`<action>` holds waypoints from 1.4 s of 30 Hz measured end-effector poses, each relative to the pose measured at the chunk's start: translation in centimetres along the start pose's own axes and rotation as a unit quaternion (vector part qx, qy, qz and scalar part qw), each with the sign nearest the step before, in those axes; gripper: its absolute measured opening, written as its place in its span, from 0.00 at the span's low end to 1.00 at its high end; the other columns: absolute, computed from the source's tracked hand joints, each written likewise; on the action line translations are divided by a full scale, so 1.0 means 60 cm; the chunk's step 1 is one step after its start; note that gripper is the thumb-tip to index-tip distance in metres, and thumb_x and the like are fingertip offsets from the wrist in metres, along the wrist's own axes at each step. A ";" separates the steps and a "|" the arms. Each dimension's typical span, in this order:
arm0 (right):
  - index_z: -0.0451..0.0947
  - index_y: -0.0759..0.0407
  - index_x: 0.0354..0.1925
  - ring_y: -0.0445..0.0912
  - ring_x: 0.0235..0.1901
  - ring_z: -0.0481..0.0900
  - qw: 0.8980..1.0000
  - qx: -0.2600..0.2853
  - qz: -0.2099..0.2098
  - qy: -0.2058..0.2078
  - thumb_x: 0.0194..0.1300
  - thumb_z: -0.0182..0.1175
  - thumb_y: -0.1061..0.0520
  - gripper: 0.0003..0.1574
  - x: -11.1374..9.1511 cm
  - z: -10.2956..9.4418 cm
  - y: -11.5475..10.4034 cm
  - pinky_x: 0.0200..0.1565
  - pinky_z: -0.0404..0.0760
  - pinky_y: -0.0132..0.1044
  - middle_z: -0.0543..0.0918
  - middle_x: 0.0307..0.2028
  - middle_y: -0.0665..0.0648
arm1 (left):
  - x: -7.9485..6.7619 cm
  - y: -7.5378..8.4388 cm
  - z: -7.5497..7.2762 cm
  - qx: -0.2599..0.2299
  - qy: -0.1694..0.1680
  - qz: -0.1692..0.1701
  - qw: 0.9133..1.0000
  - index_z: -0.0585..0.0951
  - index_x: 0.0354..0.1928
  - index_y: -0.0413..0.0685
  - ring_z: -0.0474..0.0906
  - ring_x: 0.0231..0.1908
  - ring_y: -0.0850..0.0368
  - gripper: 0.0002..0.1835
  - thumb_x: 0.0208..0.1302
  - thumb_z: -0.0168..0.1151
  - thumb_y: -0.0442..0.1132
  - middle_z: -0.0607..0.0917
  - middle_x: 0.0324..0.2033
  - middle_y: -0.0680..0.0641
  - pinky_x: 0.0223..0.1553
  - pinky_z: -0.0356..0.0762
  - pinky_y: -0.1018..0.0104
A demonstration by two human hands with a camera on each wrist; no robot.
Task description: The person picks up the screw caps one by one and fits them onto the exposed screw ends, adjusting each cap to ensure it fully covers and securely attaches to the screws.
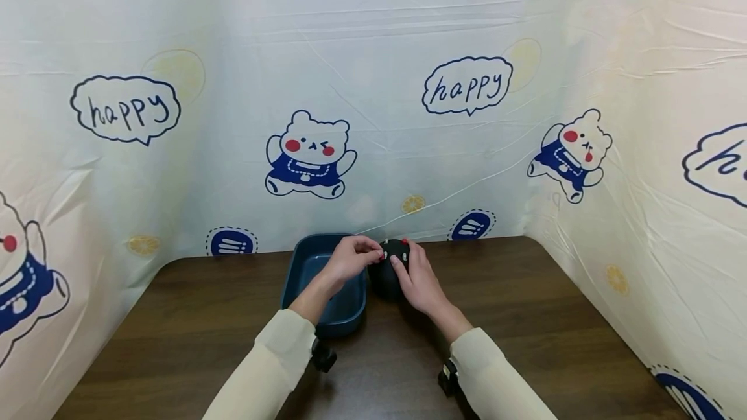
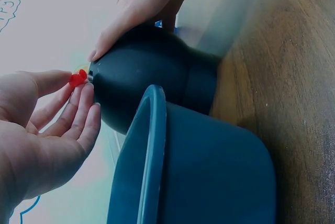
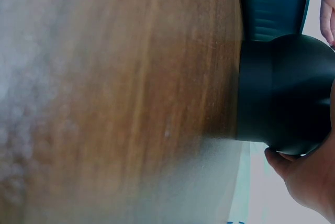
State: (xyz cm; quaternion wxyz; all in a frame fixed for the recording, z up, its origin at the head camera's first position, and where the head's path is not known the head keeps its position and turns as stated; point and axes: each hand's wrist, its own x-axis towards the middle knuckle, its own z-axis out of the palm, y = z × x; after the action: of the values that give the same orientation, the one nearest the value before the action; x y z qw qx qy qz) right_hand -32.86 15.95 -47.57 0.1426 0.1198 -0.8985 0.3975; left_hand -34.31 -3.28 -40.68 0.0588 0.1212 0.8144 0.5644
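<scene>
A black rounded object point(image 1: 385, 282) with a narrower base stands on the table, with several small pale and red pieces on its top. My left hand point(image 1: 350, 258) pinches a small red piece shaped like a push pin point(image 2: 78, 78) between thumb and fingers, right at the top of the black object. Its other fingers are half curled beside it in the left wrist view. My right hand point(image 1: 421, 280) grips the black object from the right, thumb on the near side. In the right wrist view the dome and base point(image 3: 255, 90) show, but its top is cut off.
A dark blue plastic basin point(image 1: 344, 328) stands just left of the black object, under my left forearm. The brown wooden table point(image 1: 192, 329) reaches back to a printed cloth point(image 1: 373, 37) hanging behind and at the sides.
</scene>
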 end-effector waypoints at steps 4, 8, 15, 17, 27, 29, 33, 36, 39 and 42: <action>0.52 0.60 0.77 0.60 0.67 0.67 1.000 0.000 0.000 -0.002 0.80 0.42 0.34 0.43 0.000 -0.001 0.001 0.68 0.68 0.59 0.62 0.72 0.66 | 0.001 0.000 0.001 0.000 -0.002 0.001 1.000 0.87 0.45 0.44 0.84 0.43 0.51 0.06 0.72 0.65 0.37 0.88 0.40 0.47 0.51 0.82 0.55; 0.52 0.60 0.77 0.60 0.67 0.67 1.000 0.000 0.001 -0.003 0.81 0.42 0.34 0.43 0.000 -0.002 0.000 0.68 0.68 0.59 0.62 0.72 0.66 | 0.003 0.002 0.002 -0.002 -0.006 0.003 1.000 0.87 0.45 0.44 0.84 0.46 0.47 0.07 0.72 0.64 0.38 0.89 0.40 0.47 0.52 0.82 0.54; 0.53 0.61 0.77 0.61 0.67 0.68 1.000 -0.002 -0.003 0.002 0.81 0.44 0.36 0.42 0.000 -0.001 -0.001 0.67 0.69 0.59 0.63 0.71 0.66 | 0.005 0.006 0.004 -0.003 -0.005 0.008 1.000 0.87 0.45 0.43 0.85 0.43 0.51 0.07 0.72 0.65 0.37 0.89 0.39 0.47 0.53 0.82 0.54; 0.53 0.61 0.77 0.61 0.67 0.68 1.000 -0.003 -0.003 0.003 0.81 0.45 0.36 0.42 0.000 0.000 -0.001 0.67 0.69 0.59 0.63 0.71 0.66 | 0.005 0.008 0.004 -0.004 -0.005 0.009 1.000 0.87 0.45 0.43 0.85 0.42 0.53 0.07 0.72 0.65 0.37 0.89 0.39 0.47 0.53 0.82 0.54; 0.54 0.60 0.76 0.60 0.67 0.68 1.000 -0.002 -0.007 0.008 0.81 0.45 0.37 0.41 0.001 0.000 -0.001 0.67 0.69 0.60 0.63 0.71 0.66 | 0.007 0.012 0.008 -0.002 0.000 0.021 1.000 0.87 0.44 0.43 0.84 0.42 0.51 0.06 0.71 0.66 0.37 0.89 0.38 0.47 0.51 0.82 0.52; 0.54 0.60 0.76 0.60 0.67 0.68 1.000 -0.004 -0.006 0.008 0.81 0.45 0.37 0.41 0.001 0.000 0.000 0.67 0.70 0.59 0.63 0.71 0.66 | 0.008 0.012 0.010 0.003 0.005 0.027 1.000 0.87 0.44 0.44 0.84 0.42 0.51 0.06 0.71 0.66 0.38 0.89 0.38 0.48 0.50 0.82 0.54; 0.54 0.61 0.76 0.60 0.67 0.68 1.000 -0.003 -0.004 0.008 0.81 0.46 0.38 0.41 0.000 0.000 0.000 0.67 0.69 0.59 0.63 0.71 0.66 | 0.008 0.012 0.015 0.007 0.016 0.035 0.999 0.87 0.44 0.45 0.85 0.42 0.50 0.06 0.70 0.66 0.38 0.89 0.38 0.48 0.47 0.82 0.57; 0.54 0.61 0.76 0.61 0.67 0.68 1.000 -0.001 -0.003 0.008 0.81 0.46 0.38 0.40 0.000 0.001 0.000 0.67 0.69 0.59 0.63 0.71 0.66 | 0.007 0.014 0.017 0.007 0.021 0.040 0.999 0.87 0.43 0.45 0.85 0.42 0.48 0.06 0.70 0.67 0.39 0.89 0.37 0.48 0.45 0.81 0.59; 0.54 0.60 0.76 0.61 0.67 0.68 1.000 -0.003 -0.002 0.009 0.81 0.46 0.38 0.40 0.000 0.001 0.000 0.67 0.69 0.60 0.63 0.71 0.66 | 0.006 0.016 0.019 0.010 0.024 0.044 0.999 0.87 0.43 0.45 0.84 0.42 0.48 0.06 0.70 0.67 0.39 0.89 0.37 0.48 0.43 0.81 0.59; 0.54 0.60 0.77 0.61 0.67 0.68 1.000 -0.003 -0.003 0.010 0.81 0.45 0.38 0.40 0.000 0.001 0.000 0.66 0.69 0.60 0.63 0.71 0.66 | 0.006 0.016 0.020 0.014 0.026 0.050 0.998 0.87 0.43 0.45 0.84 0.41 0.51 0.06 0.70 0.67 0.38 0.89 0.37 0.48 0.42 0.81 0.60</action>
State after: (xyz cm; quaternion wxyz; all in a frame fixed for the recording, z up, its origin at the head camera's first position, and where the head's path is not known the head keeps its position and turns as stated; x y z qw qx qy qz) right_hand -32.87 15.89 -47.63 0.1529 0.1177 -0.8980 0.3954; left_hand -34.25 -1.77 -40.20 0.0076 0.1472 0.8165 0.5582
